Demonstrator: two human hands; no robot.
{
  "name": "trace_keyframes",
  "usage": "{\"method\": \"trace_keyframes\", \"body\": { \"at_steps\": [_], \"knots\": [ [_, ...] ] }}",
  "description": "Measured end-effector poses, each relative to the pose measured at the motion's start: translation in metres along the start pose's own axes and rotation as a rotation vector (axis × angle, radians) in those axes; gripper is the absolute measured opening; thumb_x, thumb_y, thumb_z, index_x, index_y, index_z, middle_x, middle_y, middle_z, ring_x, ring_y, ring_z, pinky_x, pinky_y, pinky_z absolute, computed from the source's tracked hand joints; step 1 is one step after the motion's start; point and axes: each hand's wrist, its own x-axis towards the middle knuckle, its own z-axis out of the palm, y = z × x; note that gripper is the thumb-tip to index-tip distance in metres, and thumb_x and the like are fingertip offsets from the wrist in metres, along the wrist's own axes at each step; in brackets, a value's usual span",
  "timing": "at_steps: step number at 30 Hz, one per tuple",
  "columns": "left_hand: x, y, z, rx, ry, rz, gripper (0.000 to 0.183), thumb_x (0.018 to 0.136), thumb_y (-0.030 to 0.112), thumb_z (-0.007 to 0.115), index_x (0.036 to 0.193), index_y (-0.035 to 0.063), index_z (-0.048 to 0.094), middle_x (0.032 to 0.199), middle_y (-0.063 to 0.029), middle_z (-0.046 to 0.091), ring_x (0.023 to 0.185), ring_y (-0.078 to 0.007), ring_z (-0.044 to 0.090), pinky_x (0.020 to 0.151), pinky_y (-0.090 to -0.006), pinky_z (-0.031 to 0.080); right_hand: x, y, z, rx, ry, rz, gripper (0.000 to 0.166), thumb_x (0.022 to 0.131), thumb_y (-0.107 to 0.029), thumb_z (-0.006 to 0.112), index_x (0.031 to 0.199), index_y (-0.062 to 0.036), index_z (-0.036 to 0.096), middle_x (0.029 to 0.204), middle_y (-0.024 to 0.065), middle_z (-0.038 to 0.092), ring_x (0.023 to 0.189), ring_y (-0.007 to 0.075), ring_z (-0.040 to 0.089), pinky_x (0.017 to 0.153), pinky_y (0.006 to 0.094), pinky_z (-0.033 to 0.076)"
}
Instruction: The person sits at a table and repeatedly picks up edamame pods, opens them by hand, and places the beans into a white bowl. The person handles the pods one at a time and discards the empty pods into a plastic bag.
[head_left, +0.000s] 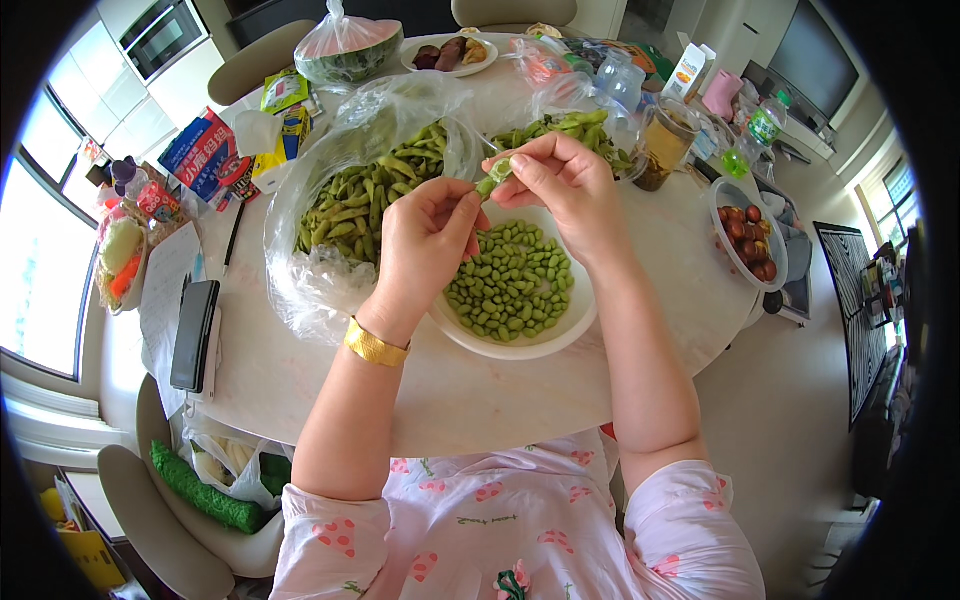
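Note:
A green soybean pod (495, 177) is pinched between my two hands. My left hand (435, 244) grips its lower end, while the fingertips of my right hand (562, 191) hold the upper end, which looks split apart. Beneath them stands a white bowl (457, 339) with many shelled green soybeans (514, 289) in it. To the left, a clear plastic bag (289, 225) lies spread with a heap of whole pods (360, 199). More flattened pods (592, 131) sit on plastic beyond my right hand.
A glass jar of brown liquid (666, 146), a bowl of reddish-brown round fruits (780, 247) and a bottle (759, 135) stand at right. A smartphone (195, 337) lies at left on papers. At the back are a bagged watermelon (356, 56) and a plate (484, 66) of food.

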Motion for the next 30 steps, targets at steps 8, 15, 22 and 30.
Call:
{"method": "trace_keyframes", "body": {
  "at_steps": [8,15,22,30],
  "knots": [
    [0.002,-0.005,0.002,0.096,-0.006,0.063,0.011,0.094,0.007,0.061,0.094,-0.0039,0.065,0.071,-0.0025,0.067,0.058,-0.0053,0.056,0.053,-0.0219,0.044,0.008,0.010,-0.025,0.209,0.223,0.162,0.014,0.094,-0.015,0.064,0.097,-0.0017,0.062,0.080,0.0071,0.068,0.061,0.0131,0.065,0.057,0.0277,0.056],
    [0.003,-0.004,-0.004,0.042,-0.026,-0.047,0.013,0.095,0.007,0.059,0.095,-0.0041,0.065,0.071,-0.0023,0.067,0.056,-0.0048,0.053,0.052,-0.0211,0.043,0.017,0.007,-0.056,0.044,0.486,-0.098,0.015,0.092,-0.011,0.068,0.097,0.0026,0.065,0.083,0.0101,0.070,0.071,0.0179,0.070,0.068,0.0279,0.060],
    [0.003,-0.002,-0.005,-0.068,-0.083,-0.083,0.017,0.100,0.011,0.056,0.102,-0.0022,0.066,0.075,-0.0020,0.065,0.057,-0.0042,0.050,0.051,-0.0182,0.037,0.013,0.011,-0.067,-0.983,0.572,-0.444,0.012,0.084,-0.006,0.072,0.095,-0.0036,0.071,0.086,0.0091,0.070,0.071,0.0186,0.068,0.063,0.0310,0.052],
    [0.003,-0.001,-0.006,-0.144,-0.097,-0.129,0.017,0.100,0.012,0.056,0.101,-0.0019,0.066,0.074,-0.0019,0.065,0.055,-0.0035,0.049,0.049,-0.0181,0.037,0.010,0.007,-0.041,-1.118,0.308,-0.359,0.013,0.083,-0.004,0.064,0.093,-0.0066,0.072,0.093,0.0072,0.069,0.081,0.0253,0.067,0.071,0.0345,0.054]
  ]
}}
